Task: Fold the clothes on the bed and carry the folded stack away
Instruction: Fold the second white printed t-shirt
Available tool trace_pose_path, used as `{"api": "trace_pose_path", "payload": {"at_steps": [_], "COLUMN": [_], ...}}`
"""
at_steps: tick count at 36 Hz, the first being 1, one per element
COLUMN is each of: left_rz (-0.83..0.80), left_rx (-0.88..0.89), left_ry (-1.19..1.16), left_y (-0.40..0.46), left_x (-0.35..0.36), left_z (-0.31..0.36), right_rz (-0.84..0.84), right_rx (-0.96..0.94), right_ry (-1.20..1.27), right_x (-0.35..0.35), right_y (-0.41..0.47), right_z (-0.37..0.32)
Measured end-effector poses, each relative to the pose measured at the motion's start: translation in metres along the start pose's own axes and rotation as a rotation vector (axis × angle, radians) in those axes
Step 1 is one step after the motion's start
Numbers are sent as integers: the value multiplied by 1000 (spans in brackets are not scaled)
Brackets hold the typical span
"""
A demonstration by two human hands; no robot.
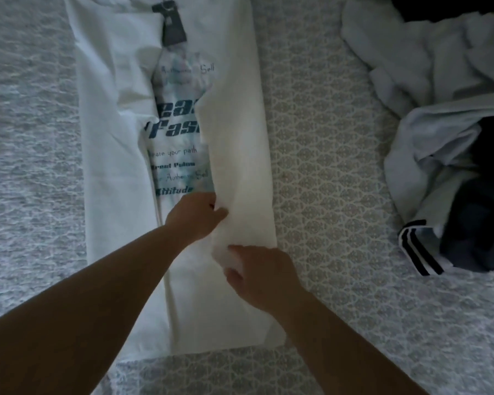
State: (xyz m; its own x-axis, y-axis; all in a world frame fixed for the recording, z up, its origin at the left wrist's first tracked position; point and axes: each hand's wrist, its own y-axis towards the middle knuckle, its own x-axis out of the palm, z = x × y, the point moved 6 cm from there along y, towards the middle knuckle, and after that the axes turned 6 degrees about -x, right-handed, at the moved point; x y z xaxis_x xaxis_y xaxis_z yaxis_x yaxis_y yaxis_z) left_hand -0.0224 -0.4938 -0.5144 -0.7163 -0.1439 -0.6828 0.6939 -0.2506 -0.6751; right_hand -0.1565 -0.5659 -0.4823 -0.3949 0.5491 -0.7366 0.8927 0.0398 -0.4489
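Note:
A white T-shirt point(111, 132) with teal print and a dark hang tag point(171, 24) lies flat on the bed, its long axis running away from me. Both side panels are folded in toward the middle, so only a strip of print shows. My left hand point(196, 216) pinches the inner edge of the right folded panel point(240, 155) near its lower part. My right hand point(261, 276) grips the same panel's edge a little closer to me.
The patterned grey bedspread point(325, 155) covers the bed. A heap of unfolded clothes point(445, 143) lies at the right: white pieces, dark navy pieces and a cuff with black and white stripes point(419, 246).

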Motion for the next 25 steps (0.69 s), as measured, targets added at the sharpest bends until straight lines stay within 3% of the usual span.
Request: {"api": "trace_pose_path", "payload": {"at_steps": [3,7,13,19,25], "left_rz": [57,124,157,-34,-183], "left_rx": [14,-118,-328,-443,-361], "left_ry": [-163,-805,-1296,-1541,-1301], "left_y": [8,32,79,104,118], "left_x": [-11,-38,-62,-72,-84], "left_z": [3,13,13,21,33], "right_rz": [129,372,401,442,542], "right_rx": [71,92,56,113,81], "right_ry": [2,-81,-192,-186,-142], "right_x": [-27,-67,-87,-102,-118], "right_y": [22,61,130,174,189], "right_z": [16,32,46,75,82]}}
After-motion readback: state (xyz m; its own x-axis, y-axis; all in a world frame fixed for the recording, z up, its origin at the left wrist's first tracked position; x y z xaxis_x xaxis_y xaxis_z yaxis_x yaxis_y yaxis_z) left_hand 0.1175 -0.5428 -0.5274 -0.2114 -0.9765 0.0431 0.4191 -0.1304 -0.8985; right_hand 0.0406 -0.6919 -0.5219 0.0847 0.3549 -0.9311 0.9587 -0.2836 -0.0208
